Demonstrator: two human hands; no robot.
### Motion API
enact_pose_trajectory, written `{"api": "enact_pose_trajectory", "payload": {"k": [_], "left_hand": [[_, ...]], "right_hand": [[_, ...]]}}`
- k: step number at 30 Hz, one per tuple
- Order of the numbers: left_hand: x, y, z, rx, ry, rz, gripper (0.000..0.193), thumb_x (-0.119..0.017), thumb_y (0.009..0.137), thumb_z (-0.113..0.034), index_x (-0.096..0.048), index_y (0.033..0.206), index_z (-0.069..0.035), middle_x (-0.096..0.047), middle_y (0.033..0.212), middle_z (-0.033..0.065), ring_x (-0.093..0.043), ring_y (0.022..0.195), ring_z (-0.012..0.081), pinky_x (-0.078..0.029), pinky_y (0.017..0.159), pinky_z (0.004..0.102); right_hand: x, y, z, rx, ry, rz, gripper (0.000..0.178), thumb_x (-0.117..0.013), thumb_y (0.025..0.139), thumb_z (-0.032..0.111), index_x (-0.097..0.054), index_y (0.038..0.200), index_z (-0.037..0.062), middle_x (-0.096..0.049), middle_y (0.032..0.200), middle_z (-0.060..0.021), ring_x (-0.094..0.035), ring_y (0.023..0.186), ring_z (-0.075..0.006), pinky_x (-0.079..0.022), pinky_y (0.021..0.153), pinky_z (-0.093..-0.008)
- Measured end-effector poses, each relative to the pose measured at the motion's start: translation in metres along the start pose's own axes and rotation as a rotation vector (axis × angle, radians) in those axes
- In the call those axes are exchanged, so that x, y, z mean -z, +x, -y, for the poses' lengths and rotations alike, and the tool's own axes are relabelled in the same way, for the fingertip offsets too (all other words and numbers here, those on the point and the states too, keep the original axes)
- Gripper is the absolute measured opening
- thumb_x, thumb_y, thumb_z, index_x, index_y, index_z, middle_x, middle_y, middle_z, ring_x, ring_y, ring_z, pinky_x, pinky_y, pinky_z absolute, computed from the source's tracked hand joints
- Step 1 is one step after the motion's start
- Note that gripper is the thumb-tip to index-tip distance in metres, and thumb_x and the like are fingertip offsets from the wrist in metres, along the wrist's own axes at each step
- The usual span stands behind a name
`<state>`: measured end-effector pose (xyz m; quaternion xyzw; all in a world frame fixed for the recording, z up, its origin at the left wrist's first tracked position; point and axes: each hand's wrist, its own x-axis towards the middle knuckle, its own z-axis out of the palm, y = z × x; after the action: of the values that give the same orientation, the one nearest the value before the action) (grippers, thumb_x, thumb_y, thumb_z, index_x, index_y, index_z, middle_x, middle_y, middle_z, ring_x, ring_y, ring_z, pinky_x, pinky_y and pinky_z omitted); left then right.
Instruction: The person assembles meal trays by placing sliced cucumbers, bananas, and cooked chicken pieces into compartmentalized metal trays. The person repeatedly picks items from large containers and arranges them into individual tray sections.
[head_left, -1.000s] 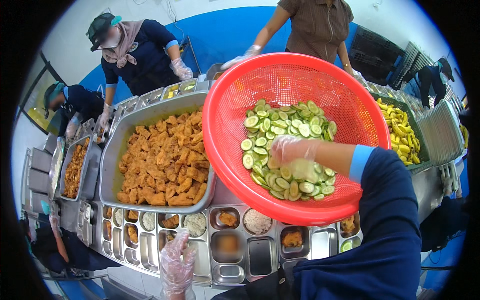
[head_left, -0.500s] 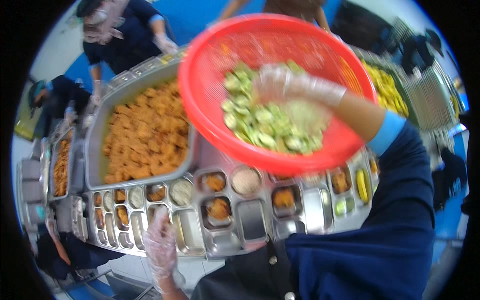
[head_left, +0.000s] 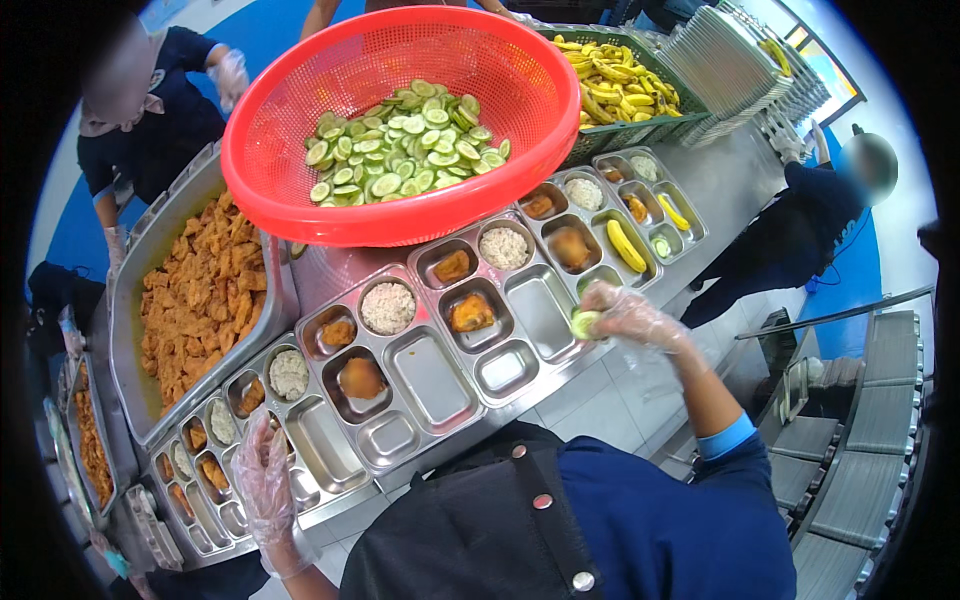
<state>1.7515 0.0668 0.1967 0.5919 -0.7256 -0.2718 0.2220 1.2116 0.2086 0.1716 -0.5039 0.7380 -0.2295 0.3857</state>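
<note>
Currently, R hand [head_left: 640, 318] pinches cucumber slice [head_left: 584, 325]: prob. light, slick, easily torn; grip at rim, w/ min. pressure. L hand [head_left: 266, 472] empty, loosely spread, nr. tray [head_left: 325, 445].

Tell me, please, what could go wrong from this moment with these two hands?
The right hand holds a cucumber slice near the front edge of the steel trays; it might slip onto the floor. The left hand wears a loose-looking glove, which could brush the rice nearby.

Left hand [head_left: 264, 482] loose, right hand [head_left: 634, 318] pinching
</note>
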Motion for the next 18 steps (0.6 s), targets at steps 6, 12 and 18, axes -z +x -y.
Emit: {"api": "enact_pose_trajectory", "payload": {"k": [6,12,18], "left_hand": [[-0.006,0.002,-0.012,-0.194,-0.040,0.012,0.042,-0.071,0.097,-0.019,-0.064,0.137,-0.005,-0.068,0.118,0.0148,-0.064,0.098,0.0250,-0.053,0.090,0.0385],[-0.002,-0.004,-0.003,-0.082,0.052,0.030,0.041,-0.073,0.096,-0.019,-0.066,0.132,-0.003,-0.069,0.123,0.0185,-0.068,0.097,0.0284,-0.054,0.088,0.0390],[0.007,-0.004,0.012,0.138,-0.185,-0.097,0.040,-0.070,0.099,-0.018,-0.064,0.134,0.000,-0.069,0.123,0.0187,-0.070,0.098,0.0233,-0.057,0.081,0.0349]], "right_hand": [[-0.093,0.045,-0.010,0.484,-0.184,0.148,0.028,-0.066,0.088,0.017,-0.062,0.114,0.0064,-0.070,0.104,-0.0123,-0.069,0.100,-0.0287,-0.056,0.088,-0.0404],[-0.085,0.035,0.079,0.450,-0.719,0.168,0.031,-0.061,0.094,0.026,-0.068,0.117,0.0071,-0.072,0.103,-0.0172,-0.070,0.094,-0.0360,-0.057,0.085,-0.0452],[0.074,0.097,0.189,0.767,-0.476,0.090,0.020,-0.070,0.086,0.025,-0.076,0.099,0.0119,-0.074,0.087,-0.0101,-0.072,0.076,-0.0257,-0.058,0.070,-0.0395]]}}
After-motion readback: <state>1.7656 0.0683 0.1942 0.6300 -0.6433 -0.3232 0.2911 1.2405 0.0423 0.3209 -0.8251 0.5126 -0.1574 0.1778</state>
